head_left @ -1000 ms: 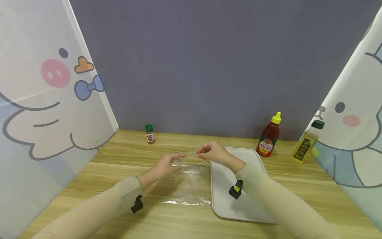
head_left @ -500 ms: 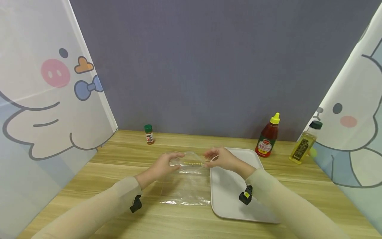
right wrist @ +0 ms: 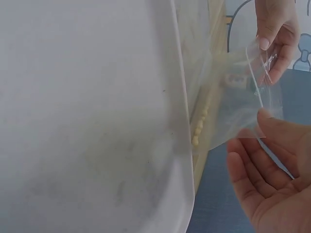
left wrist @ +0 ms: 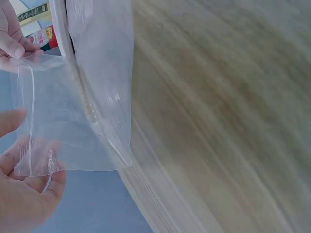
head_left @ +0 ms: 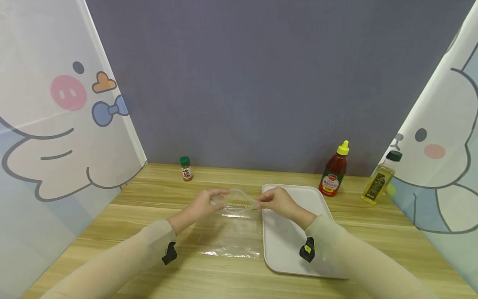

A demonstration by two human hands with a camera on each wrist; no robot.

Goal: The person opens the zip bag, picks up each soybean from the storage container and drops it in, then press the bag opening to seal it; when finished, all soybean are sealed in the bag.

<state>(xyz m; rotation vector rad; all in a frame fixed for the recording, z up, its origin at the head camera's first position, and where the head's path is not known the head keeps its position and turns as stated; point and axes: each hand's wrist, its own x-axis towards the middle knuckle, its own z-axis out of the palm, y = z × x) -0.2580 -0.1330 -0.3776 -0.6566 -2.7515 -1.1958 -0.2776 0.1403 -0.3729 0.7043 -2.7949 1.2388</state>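
A clear plastic zip bag (head_left: 231, 234) hangs from both hands by its upper edge, its lower part lying on the wooden table. A row of small pale-yellow pieces (head_left: 239, 204) sits along a crease inside it; their kind is too small to tell. My left hand (head_left: 203, 204) holds the left end of the mouth, fingers behind the film and thumb in front. At the right corner, my right hand (head_left: 279, 202) pinches the edge between thumb and fingers. The zip strip (left wrist: 32, 116) runs between the hands in the left wrist view.
A white tray (head_left: 287, 249) lies under the right forearm, beside the bag. Behind it stand a red sauce bottle (head_left: 334, 172) with a yellow cap and an oil bottle (head_left: 379, 182). A small green-capped spice jar (head_left: 186, 169) stands back left. A grey wall rises behind.
The right hand has left the middle of the bag's edge, moved right with its fingers spread, and now pinches the right corner. The left hand has stayed nearly in place.
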